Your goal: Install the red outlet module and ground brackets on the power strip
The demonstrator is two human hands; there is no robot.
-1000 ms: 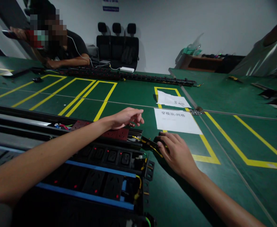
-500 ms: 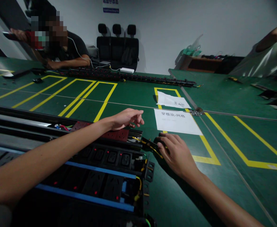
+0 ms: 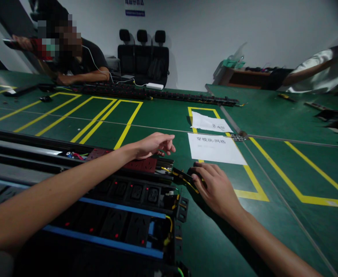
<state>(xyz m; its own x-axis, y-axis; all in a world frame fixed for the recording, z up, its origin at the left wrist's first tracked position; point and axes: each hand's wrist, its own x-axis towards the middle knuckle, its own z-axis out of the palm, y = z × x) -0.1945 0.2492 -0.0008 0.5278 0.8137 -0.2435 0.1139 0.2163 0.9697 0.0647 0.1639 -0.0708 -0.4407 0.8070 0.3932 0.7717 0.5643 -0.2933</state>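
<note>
1. Grips a black end piece [image 3: 183, 175] between thumb and fingers of the right hand [image 3: 215, 184], knuckles up, and covers its right end; cannot tell how far under the palm it runs.
2. Slants that piece down to the right, from the mouth of a black channel [image 3: 161, 176] toward the thumb, with a yellow wire [image 3: 191, 186] just beside it.
3. Holds the left hand [image 3: 154, 145] released and loosely curled over red socket modules [image 3: 141, 165], index finger pointing right; cannot tell from this view whether it touches them.
4. Has the channel lying lengthwise across the near left of the green table [image 3: 215, 238], long axis running left to right and dipping slightly rightward, open end facing the right hand; shows coloured wires [image 3: 77, 156] inside it, left of the modules.
5. Has black outlet strips [image 3: 136, 191] on the near side, roughly parallel, with red lights, blue edging [image 3: 122, 207] and a slotted bracket [image 3: 182, 209] at the right end.
6. Has printed sheets [image 3: 216, 149] just beyond the right hand, partly over yellow tape [image 3: 255, 195].
7. Faces a seated person [image 3: 95, 57] across the table at far left, near more long strips [image 3: 192, 97], and another person's arm [image 3: 307, 73] at far right.
</note>
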